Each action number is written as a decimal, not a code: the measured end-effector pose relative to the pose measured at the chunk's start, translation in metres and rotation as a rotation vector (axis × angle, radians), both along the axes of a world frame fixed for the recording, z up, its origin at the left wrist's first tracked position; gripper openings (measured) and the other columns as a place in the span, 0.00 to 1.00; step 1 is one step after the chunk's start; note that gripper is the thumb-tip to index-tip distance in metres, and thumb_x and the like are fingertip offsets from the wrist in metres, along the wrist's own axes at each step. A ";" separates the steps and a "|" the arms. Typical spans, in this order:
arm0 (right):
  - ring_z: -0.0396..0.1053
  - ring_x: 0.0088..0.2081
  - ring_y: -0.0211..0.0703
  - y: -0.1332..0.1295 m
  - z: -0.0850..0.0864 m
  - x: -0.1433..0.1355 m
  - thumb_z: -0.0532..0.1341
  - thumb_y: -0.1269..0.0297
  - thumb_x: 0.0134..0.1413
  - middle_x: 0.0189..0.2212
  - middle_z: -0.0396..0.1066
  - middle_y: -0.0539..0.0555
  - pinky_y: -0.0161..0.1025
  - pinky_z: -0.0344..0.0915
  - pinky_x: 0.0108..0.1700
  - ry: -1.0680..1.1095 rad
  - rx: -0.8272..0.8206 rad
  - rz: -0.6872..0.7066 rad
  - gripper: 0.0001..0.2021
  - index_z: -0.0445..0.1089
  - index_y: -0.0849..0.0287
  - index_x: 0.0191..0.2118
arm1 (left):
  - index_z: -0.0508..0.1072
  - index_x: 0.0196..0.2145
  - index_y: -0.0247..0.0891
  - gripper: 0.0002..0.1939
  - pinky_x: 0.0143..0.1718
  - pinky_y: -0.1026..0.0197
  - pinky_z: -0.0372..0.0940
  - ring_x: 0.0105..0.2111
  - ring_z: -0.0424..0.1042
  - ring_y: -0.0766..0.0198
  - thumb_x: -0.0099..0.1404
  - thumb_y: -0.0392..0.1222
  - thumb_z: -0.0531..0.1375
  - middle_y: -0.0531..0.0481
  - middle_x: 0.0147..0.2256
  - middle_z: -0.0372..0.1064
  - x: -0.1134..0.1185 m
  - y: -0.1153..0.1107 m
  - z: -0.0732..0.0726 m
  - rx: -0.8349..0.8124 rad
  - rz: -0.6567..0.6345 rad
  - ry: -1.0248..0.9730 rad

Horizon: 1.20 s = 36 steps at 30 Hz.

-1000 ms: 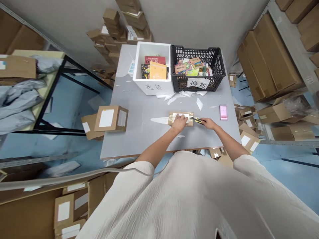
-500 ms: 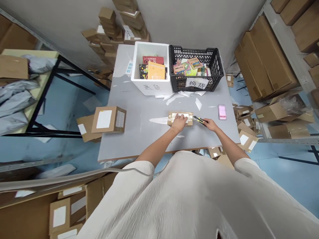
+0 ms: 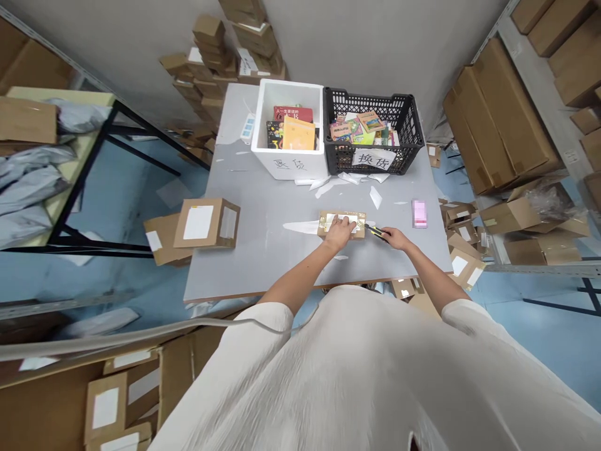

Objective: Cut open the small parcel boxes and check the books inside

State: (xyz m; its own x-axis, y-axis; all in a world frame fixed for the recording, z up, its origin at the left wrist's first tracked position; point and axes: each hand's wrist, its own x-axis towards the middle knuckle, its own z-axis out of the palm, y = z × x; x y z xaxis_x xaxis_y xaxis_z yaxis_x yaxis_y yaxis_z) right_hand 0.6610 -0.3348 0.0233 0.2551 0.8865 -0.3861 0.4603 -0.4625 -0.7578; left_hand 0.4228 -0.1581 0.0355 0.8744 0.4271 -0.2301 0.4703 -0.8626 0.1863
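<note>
A small taped cardboard box point(image 3: 323, 224) with a white label lies on the grey table point(image 3: 263, 263). My left hand point(image 3: 339, 232) rests on top of it, fingers spread over the label. To the right, my right hand point(image 3: 397, 238) is closed around a black and yellow utility knife point(image 3: 377, 232). The knife's tip is at the right end of the box; whether the blade cuts into the tape is too small to tell.
Behind the box stand a white foam box point(image 3: 286, 164) and a black plastic crate point(image 3: 413, 147), both holding books. Paper scraps point(image 3: 375, 197) lie in front of them. A pink-screened phone point(image 3: 419, 214) is at right, a larger carton point(image 3: 206, 223) at the left edge.
The knife in my right hand has shifted slightly, its tip now against the right end of the box. My left hand stays on the box. The whole view has moved a little.
</note>
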 end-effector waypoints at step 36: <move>0.72 0.33 0.47 -0.026 -0.001 -0.019 0.61 0.47 0.64 0.31 0.77 0.50 0.40 0.69 0.38 0.080 -0.062 -0.152 0.19 0.78 0.55 0.47 | 0.72 0.67 0.37 0.31 0.77 0.37 0.51 0.69 0.68 0.38 0.68 0.41 0.69 0.29 0.67 0.69 0.018 -0.014 0.018 -0.047 -0.013 -0.062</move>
